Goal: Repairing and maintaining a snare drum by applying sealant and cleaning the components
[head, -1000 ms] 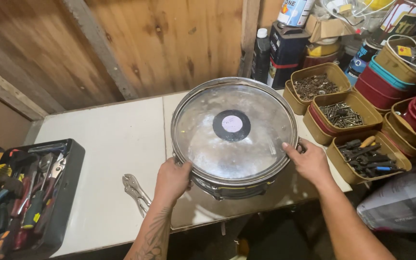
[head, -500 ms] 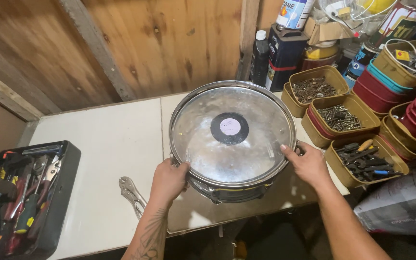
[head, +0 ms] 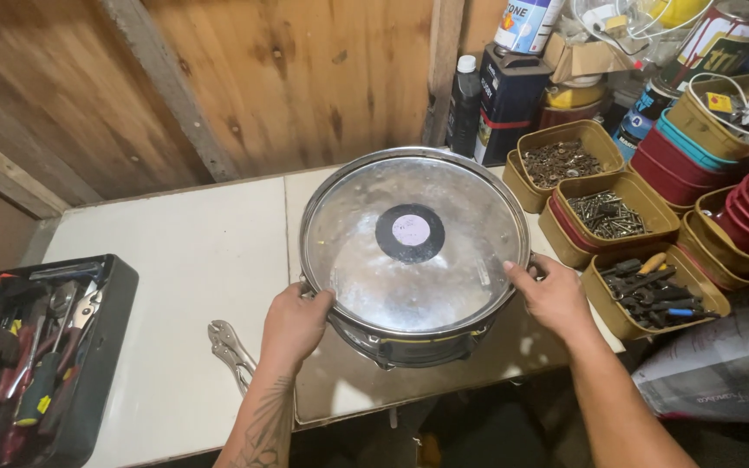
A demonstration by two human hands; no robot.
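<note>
Snare drum [head: 413,251] over near edge of white counter [head: 192,260], tilted so clear head with dark centre dot faces camera, likely for inspection. Left hand [head: 295,322] clamped on near-left rim, right hand [head: 552,296] gripping right rim, opposite sides to balance weight. Locking pliers [head: 231,351] lying just left of left hand. Open toolbox [head: 36,355] far left; tubs of screws [head: 604,212] right, within reach.

Both arms are bare from the forearm down, with no sleeves, gloves, rings or watch showing. The left hand [head: 292,325] leads back to a forearm marked with a dark line tattoo; the right hand [head: 552,299] and its forearm carry no markings.
</note>
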